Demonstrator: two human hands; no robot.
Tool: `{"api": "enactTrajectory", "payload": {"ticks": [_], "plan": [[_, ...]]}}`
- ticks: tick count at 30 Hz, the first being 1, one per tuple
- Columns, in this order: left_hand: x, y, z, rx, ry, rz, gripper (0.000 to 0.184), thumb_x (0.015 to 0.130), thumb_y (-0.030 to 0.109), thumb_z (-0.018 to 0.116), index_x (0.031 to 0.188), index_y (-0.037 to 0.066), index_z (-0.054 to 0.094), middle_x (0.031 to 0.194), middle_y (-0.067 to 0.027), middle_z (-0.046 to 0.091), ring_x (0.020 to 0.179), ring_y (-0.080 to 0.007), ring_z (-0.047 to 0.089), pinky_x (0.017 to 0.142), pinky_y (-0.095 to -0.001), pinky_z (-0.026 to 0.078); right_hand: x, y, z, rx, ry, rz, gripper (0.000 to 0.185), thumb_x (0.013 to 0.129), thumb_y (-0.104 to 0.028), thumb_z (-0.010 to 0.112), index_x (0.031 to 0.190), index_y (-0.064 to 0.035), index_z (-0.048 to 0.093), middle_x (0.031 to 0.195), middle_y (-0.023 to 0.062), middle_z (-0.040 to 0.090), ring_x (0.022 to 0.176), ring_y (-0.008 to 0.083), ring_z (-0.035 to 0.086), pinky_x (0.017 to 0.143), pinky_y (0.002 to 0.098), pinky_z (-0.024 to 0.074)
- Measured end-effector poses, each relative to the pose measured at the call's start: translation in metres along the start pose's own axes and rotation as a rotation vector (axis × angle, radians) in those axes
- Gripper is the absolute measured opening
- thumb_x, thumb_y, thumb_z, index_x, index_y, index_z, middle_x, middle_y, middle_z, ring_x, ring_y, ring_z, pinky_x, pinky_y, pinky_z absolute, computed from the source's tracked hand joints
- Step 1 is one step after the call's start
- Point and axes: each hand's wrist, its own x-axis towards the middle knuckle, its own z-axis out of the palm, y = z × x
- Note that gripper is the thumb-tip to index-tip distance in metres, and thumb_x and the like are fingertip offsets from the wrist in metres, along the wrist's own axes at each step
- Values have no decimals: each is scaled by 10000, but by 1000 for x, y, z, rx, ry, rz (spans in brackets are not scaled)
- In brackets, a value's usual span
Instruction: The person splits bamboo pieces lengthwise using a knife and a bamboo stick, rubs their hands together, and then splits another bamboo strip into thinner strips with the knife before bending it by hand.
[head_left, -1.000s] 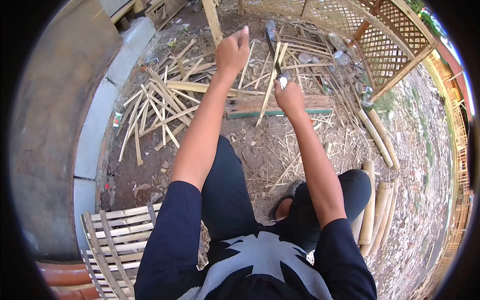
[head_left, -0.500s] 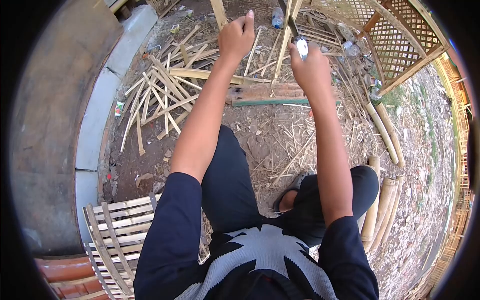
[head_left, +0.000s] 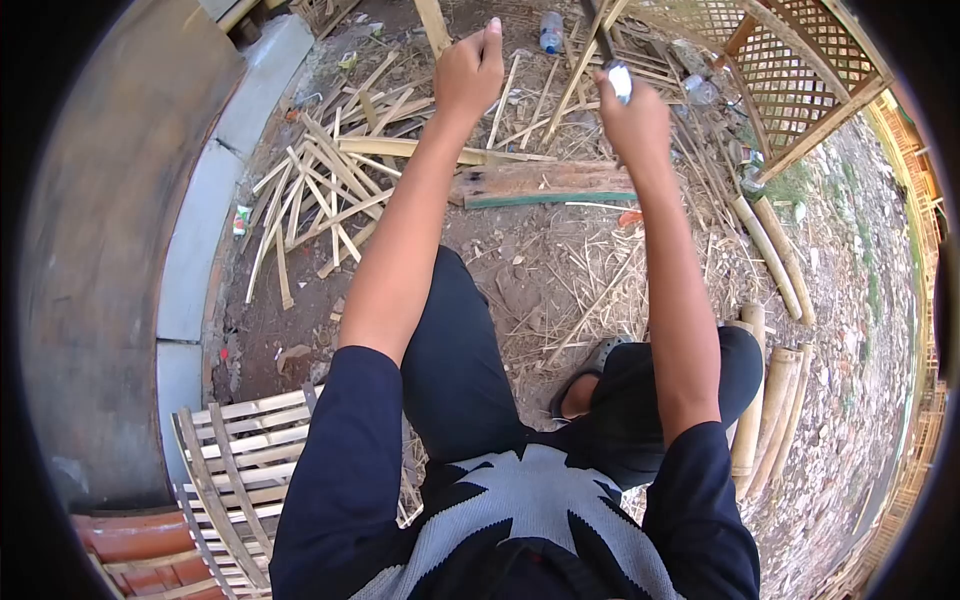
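Note:
My left hand (head_left: 470,72) is closed with the thumb pointing up. A pale bamboo strip (head_left: 433,25) rises from behind its fingers toward the top edge. To the right, my right hand (head_left: 636,122) is wrapped round the handle of a knife (head_left: 620,84). The dark blade (head_left: 603,42) points up and away, its far end cut off by the frame. Beside the blade, a thin bamboo strip (head_left: 580,82) slants down toward the ground. Below both hands lies a worn wooden plank (head_left: 545,182) with a green edge.
Loose bamboo strips (head_left: 325,185) are heaped on the left. Bamboo poles (head_left: 775,415) lie by my right knee, near a slatted bamboo panel (head_left: 245,450) on the other side. A lattice frame (head_left: 800,75) stands at the upper right. A plastic bottle (head_left: 551,33) lies farther back.
My right hand has moved right with the knife, away from my left hand. The thin slanting strip now leans more to the right at its top. My left hand is nearly still.

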Motion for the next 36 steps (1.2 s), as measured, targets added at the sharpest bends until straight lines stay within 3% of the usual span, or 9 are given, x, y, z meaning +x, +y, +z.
{"api": "enactTrajectory", "payload": {"ticks": [5,7,14,21,22,25,29,32,36], "plan": [[1,-6,-1,-2,-16,-12,659,1042,482,344,685,-18,583,623,-228,588,647,-438,586,626,-504,418,-23,-36,-29,10,-24,69,519,923,-463,624,1009,48,660,865,278,696,860,454,684,761,530,531],[-1,-9,-1,15,-16,-28,660,1043,478,343,682,-20,583,620,-227,588,646,-433,588,630,-502,422,-39,19,42,-166,-60,71,515,932,-450,612,1099,37,596,920,290,687,884,486,675,780,558,535],[-3,-8,-7,5,-34,-66,622,1036,484,348,752,14,641,664,-221,621,717,-451,614,683,-512,462,-40,30,76,-155,-116,-10,527,922,-455,630,962,70,656,870,323,673,824,495,663,757,549,531],[5,-20,-16,41,17,-55,592,1035,478,349,791,42,667,678,-205,638,729,-438,630,699,-510,476,-12,-35,23,-178,-104,-23,543,909,-470,625,882,69,684,898,287,696,866,469,681,769,528,542],[6,-24,-12,-15,59,-65,562,1028,460,438,812,-19,637,758,-271,635,763,-483,615,648,-501,457,-11,-39,16,-137,-70,-57,548,910,-473,624,866,69,685,876,295,690,873,463,681,771,524,543],[6,-25,-6,-26,145,-15,622,1039,485,392,762,-34,595,701,-272,601,760,-493,606,647,-520,434,-14,-42,9,-97,-141,-9,557,921,-479,607,923,72,681,903,311,684,886,458,684,781,537,545],[5,-17,-10,31,19,-44,648,1035,494,334,713,10,621,661,-213,624,705,-425,625,679,-496,459,-49,17,96,-193,-196,124,528,937,-446,597,1078,61,620,1001,321,679,961,502,662,866,545,528],[3,-20,-7,45,8,-50,620,1002,525,426,724,13,640,662,-177,645,707,-390,642,699,-472,478,-44,17,91,-150,-178,107,530,931,-443,612,1007,79,650,957,328,678,946,504,661,839,555,528],[3,-9,-8,-35,55,-31,613,1042,478,391,755,-24,594,660,-257,583,724,-481,609,633,-512,426,-22,1,51,-150,-198,27,562,917,-474,628,899,84,688,831,307,683,819,481,682,745,529,550]]}}
